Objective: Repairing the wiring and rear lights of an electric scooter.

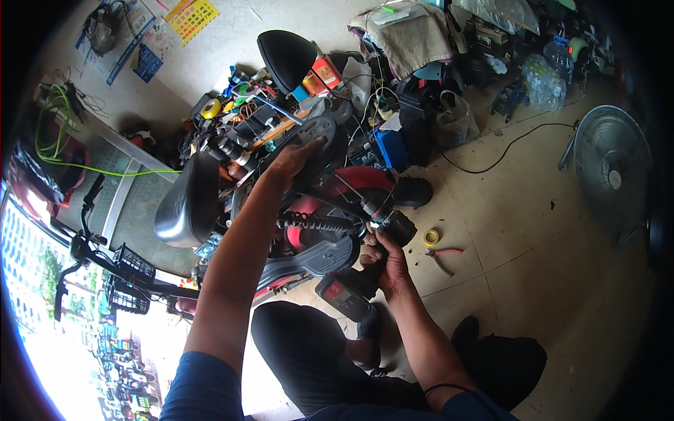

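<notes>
My right hand (385, 261) is closed round the grip of a cordless drill (393, 223), its battery end low and to the left. The drill's long thin bit (349, 188) points up and left, towards the red rear part of an electric scooter (365, 179). Further up, my left hand (298, 160) grips a dark plate with holes (319, 133) above the scooter's rear; some of its fingers are hidden. Between my arms show a black coil-spring shock absorber (317, 222) and a grey footboard (328, 258). A black saddle (191, 200) lies left of my left forearm.
On the tiled floor right of the drill lie a roll of yellow tape (431, 237) and red-handled pliers (444, 259). A fan (612, 168) stands at far right, its cable trailing. Tools and parts crowd a bench (281, 130) behind. At left stands another bike with baskets (133, 263).
</notes>
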### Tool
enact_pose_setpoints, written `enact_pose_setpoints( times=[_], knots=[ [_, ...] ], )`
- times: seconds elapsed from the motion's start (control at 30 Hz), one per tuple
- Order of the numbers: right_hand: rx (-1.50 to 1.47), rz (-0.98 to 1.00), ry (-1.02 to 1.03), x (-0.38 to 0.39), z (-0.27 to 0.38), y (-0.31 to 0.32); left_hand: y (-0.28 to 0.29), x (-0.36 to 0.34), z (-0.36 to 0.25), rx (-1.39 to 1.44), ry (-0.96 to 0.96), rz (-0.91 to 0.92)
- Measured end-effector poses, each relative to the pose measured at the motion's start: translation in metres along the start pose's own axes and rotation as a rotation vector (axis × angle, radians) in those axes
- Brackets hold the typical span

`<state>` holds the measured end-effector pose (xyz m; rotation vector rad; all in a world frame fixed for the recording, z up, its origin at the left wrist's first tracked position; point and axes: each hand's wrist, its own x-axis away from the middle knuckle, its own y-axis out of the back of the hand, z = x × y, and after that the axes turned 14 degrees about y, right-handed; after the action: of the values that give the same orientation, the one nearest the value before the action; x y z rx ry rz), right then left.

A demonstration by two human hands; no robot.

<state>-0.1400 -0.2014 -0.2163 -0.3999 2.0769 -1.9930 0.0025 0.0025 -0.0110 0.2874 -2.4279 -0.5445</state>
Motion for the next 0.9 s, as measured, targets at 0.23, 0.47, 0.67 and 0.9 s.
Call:
enact_pose_setpoints(
  times=[0.23,0.47,0.67,0.9],
  knots=[
    [0.002,-0.002,-0.028,-0.003,0.008,-0.001,-0.001,-0.001,0.001,-0.095,-0.059,-0.084],
    [0.023,0.008,-0.026,-0.003,0.010,0.003,-0.003,0.006,0.000,-0.075,-0.060,-0.055],
    [0.021,0.017,-0.037,-0.006,0.008,0.003,0.002,0.009,-0.002,-0.017,-0.017,0.038],
    [0.000,0.028,-0.039,-0.006,0.011,0.005,-0.005,0.014,-0.004,-0.054,-0.032,0.019]
  ],
)
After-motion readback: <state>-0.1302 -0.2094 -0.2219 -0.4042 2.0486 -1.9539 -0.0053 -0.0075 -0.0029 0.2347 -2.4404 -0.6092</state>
